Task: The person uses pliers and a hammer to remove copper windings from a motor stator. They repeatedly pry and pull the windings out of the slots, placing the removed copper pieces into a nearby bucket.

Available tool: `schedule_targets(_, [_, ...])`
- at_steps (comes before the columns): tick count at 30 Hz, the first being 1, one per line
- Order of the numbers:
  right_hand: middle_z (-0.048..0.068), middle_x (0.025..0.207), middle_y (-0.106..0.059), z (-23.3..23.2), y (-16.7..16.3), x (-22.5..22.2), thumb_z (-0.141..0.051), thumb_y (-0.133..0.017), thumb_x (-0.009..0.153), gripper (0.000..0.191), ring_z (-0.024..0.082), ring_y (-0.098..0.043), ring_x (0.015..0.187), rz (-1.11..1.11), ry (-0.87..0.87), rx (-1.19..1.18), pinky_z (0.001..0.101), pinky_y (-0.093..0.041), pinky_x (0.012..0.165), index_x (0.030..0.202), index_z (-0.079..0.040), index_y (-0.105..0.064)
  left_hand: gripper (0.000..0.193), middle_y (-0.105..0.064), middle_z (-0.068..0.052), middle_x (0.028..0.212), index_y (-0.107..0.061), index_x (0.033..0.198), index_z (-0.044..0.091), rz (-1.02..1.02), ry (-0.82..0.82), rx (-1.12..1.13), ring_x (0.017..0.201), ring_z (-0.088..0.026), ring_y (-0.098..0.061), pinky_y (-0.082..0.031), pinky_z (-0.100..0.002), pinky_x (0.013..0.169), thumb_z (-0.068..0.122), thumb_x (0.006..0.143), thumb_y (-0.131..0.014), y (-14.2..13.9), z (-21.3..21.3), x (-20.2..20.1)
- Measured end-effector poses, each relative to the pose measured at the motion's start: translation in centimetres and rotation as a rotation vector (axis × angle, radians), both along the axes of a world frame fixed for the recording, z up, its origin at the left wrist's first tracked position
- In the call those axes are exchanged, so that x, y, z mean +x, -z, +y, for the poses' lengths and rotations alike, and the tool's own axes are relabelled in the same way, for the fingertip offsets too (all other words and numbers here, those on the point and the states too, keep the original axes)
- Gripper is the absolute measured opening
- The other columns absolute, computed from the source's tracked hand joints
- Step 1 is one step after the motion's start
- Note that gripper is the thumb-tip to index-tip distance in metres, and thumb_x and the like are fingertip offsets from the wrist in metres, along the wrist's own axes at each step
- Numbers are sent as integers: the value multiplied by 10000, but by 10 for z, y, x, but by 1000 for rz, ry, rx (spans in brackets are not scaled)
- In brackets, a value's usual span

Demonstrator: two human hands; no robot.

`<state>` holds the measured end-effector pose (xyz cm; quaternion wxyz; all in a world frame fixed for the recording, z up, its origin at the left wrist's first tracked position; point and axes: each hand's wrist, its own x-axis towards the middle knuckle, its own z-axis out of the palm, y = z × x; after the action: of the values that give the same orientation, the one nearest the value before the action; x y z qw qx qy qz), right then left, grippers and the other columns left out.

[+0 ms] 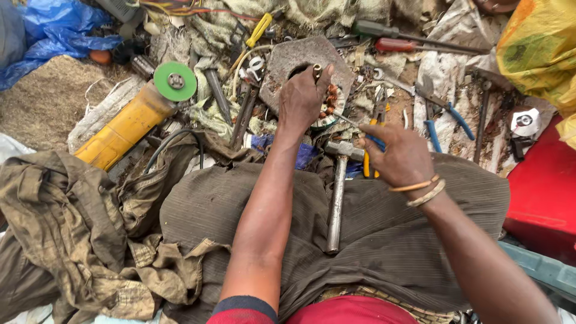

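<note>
Rough rusted metal plate (300,57); dull steel hammer (337,192); glossy yellow plastic grinder (129,123); matt ribbed cloth (384,228)

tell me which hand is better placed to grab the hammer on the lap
Right, most likely. The right hand sits just beside the hammer head, though it grips pliers. The left hand is farther up, resting on the motor stator.

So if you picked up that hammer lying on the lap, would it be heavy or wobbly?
The hammer looks all metal, so probably stiff and heavy for its size. Its head sits at the far end, so it would likely tip that way. The long shaft looks round and smooth, so it might roll or slip.
</note>
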<state>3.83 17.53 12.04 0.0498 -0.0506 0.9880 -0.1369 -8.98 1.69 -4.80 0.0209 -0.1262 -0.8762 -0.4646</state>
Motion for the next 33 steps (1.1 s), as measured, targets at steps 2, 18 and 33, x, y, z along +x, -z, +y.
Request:
schedule_targets(2, [107,906,-773,2,-6,-13,-397,-690,959,309,223,-685,693,-339,151,104,394,-556,675,1228,-257,-745,568,-394,26,597,-519,814,135,-4,12,46,508,-134,-385,-320,-337,452,611,1064,-336,-2,-1,1])
schedule_targets(18, [80,705,-614,10,51,9,-317,-675,988,311,198,-537,501,-73,39,144,394,-431,458,1279,-220,-720,582,-572,-100,616,-645,831,67,-56,-25,53,514,-262,-542,-441,-440,514,531,1082,-397,-4,1,2])
schedule_targets(33, [98,794,-751,-4,-13,-131,-295,-551,1001,240,272,-733,645,-685,-167,334,407,-583,572,1107,-224,-754,409,-656,-59,677,-627,822,115,181,-60,16,618,-205,-637,-530,-409,761,425,1068,-522,6,5,7])
